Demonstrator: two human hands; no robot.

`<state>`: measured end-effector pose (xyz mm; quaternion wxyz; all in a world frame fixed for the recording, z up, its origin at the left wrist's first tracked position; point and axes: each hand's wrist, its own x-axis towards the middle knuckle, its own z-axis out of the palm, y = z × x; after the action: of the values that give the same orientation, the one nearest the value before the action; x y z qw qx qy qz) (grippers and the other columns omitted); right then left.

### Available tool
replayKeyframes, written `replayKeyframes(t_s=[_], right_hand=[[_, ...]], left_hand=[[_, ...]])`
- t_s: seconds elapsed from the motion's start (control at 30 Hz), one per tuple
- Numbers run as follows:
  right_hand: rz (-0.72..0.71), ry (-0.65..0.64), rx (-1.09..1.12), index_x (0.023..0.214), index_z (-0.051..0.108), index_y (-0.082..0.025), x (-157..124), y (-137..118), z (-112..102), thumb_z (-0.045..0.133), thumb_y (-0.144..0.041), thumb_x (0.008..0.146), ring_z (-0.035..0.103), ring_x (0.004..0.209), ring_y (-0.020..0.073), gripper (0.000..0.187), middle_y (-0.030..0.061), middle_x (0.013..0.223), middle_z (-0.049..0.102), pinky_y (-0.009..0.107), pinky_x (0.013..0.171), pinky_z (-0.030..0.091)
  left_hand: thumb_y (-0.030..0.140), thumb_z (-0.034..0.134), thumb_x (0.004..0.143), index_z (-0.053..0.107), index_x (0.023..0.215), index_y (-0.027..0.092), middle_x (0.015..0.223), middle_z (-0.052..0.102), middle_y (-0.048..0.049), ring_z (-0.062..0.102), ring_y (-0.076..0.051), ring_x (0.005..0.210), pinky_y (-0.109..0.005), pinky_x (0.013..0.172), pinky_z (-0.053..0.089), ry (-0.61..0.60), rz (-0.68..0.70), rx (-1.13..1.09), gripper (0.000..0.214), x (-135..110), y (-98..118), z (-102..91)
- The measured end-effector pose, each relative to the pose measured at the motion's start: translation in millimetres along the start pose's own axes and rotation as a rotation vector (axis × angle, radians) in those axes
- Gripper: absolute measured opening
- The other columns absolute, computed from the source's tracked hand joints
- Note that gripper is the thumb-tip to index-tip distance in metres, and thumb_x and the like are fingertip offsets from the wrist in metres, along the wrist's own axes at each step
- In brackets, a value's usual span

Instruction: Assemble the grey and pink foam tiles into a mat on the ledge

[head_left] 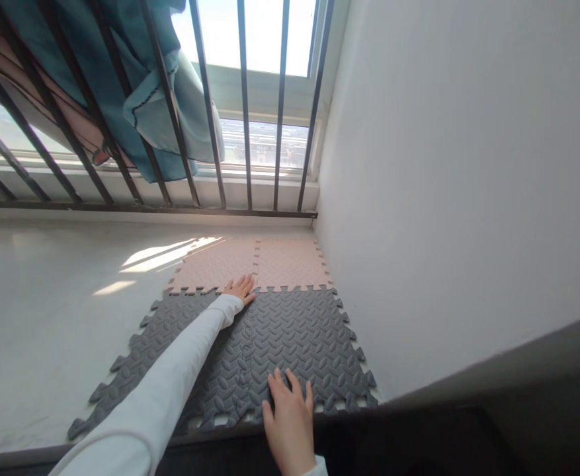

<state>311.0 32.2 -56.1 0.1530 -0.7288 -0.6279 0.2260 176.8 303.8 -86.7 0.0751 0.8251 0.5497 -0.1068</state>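
Observation:
Interlocking foam mats lie on the floor in the corner by the wall. Two pink mats (290,263) sit at the far side, joined to grey mats (309,330) in front. My left hand (240,289), in a long white sleeve, reaches far out and rests flat with fingers spread on the seam between a pink mat and a grey mat. My right hand (290,413) lies flat, fingers apart, on the near edge of the right grey mat. Neither hand holds anything.
A white wall (443,185) rises at the right. Black window bars (245,132) stand behind the mats, with teal cloth (121,86) hanging over them. Bare pale floor (46,317) spreads to the left. A dark surface (443,436) runs along the near edge.

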Motion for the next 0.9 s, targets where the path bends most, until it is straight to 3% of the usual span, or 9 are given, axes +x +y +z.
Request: replayKeyframes(t_s=[0.1, 0.2, 0.3, 0.4, 0.67, 0.9], right_hand=[[-0.017, 0.001, -0.003, 0.115, 0.052, -0.032, 0, 2, 1, 0.043, -0.026, 0.077, 0.034, 0.123, 0.0208, 0.039, -0.0032, 0.127, 0.048, 0.053, 0.104, 0.012], [-0.018, 0.001, -0.009, 0.114, 0.053, -0.031, 1, 1, 0, 0.043, -0.025, 0.076, 0.034, 0.123, 0.0208, 0.039, -0.0030, 0.127, 0.048, 0.053, 0.104, 0.012], [-0.012, 0.003, -0.013, 0.114, 0.053, -0.031, 1, -1, 0, 0.043, -0.024, 0.076, 0.034, 0.122, 0.0213, 0.040, -0.0026, 0.127, 0.048, 0.053, 0.103, 0.012], [-0.009, 0.004, -0.014, 0.114, 0.053, -0.030, 2, -1, 0, 0.043, -0.024, 0.075, 0.034, 0.122, 0.0218, 0.041, -0.0020, 0.126, 0.048, 0.054, 0.103, 0.012], [-0.008, 0.012, -0.031, 0.114, 0.054, -0.031, 3, -1, 0, 0.043, -0.025, 0.077, 0.034, 0.122, 0.0224, 0.039, -0.0005, 0.126, 0.050, 0.053, 0.102, 0.013], [0.005, 0.005, -0.048, 0.114, 0.053, -0.030, 4, -2, 2, 0.042, -0.025, 0.077, 0.034, 0.122, 0.0221, 0.039, -0.0007, 0.126, 0.049, 0.054, 0.102, 0.012]], left_hand=[[0.044, 0.025, 0.084, 0.017, 0.137, 0.017, 0.146, 0.008, -0.0068, 0.010, -0.020, 0.133, -0.043, 0.106, 0.015, 0.068, -0.169, -0.014, 0.060, -7, -4, 2.7], [0.043, 0.029, 0.084, 0.032, 0.132, 0.012, 0.142, 0.024, -0.0143, 0.021, -0.025, 0.130, -0.041, 0.103, 0.023, 0.175, -0.369, -0.022, 0.057, -16, -21, 8.1], [0.035, 0.036, 0.082, 0.046, 0.123, 0.017, 0.133, 0.041, -0.0123, 0.037, -0.022, 0.121, -0.034, 0.100, 0.029, 0.237, -0.336, -0.016, 0.045, -26, -43, 12.6], [0.029, 0.043, 0.080, 0.050, 0.119, 0.023, 0.125, 0.047, -0.0077, 0.042, -0.019, 0.115, -0.030, 0.098, 0.031, 0.273, -0.269, -0.012, 0.040, -32, -53, 16.2], [0.026, 0.047, 0.077, 0.055, 0.114, 0.022, 0.118, 0.043, -0.0107, 0.043, -0.022, 0.107, -0.032, 0.093, 0.033, 0.318, -0.370, -0.085, 0.038, -28, -35, 26.8], [0.029, 0.047, 0.076, 0.055, 0.112, 0.021, 0.113, 0.043, -0.0109, 0.042, -0.022, 0.105, -0.032, 0.089, 0.034, 0.249, -0.349, -0.097, 0.037, -26, -39, 24.8]])
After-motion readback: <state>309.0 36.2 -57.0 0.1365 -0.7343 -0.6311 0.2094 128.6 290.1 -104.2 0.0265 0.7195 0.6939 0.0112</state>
